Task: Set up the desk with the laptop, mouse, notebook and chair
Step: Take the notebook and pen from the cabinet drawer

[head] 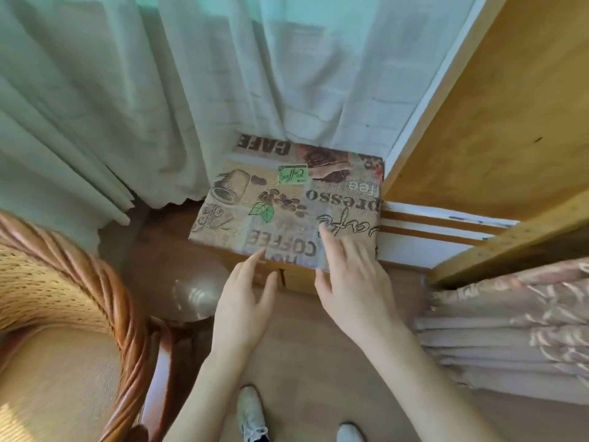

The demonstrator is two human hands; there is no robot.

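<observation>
Head view looks steeply down at both bare hands reaching toward a small wooden stool or low table (271,275) covered by a cloth printed with coffee words and pictures (287,202). The right hand (350,282) lies with its fingers straight and spread, palm down; its fingertips (322,229) rest on the near right part of the cloth, over the cursive lettering, and its thumb points toward the cloth's near edge. The left hand (245,301) is also loose and holding nothing, fingers extended and slightly parted; its longest fingertip touches or nearly touches the near edge of the cloth just below the word COFFEE, though actual contact cannot be told. Beyond the fingertips a pale sheer curtain (191,90) hangs down behind the covered piece. To the right of the right hand's fingers stands a wooden desk or shelf panel (494,122), with a folded patterned drape (510,330) below it. Well to the left of the left hand's fingers sits the wicker chair (95,282) with a tan cushion, apart from both hands. Below the wrists two light shoes (251,413) stand on the brown floor (318,362).
</observation>
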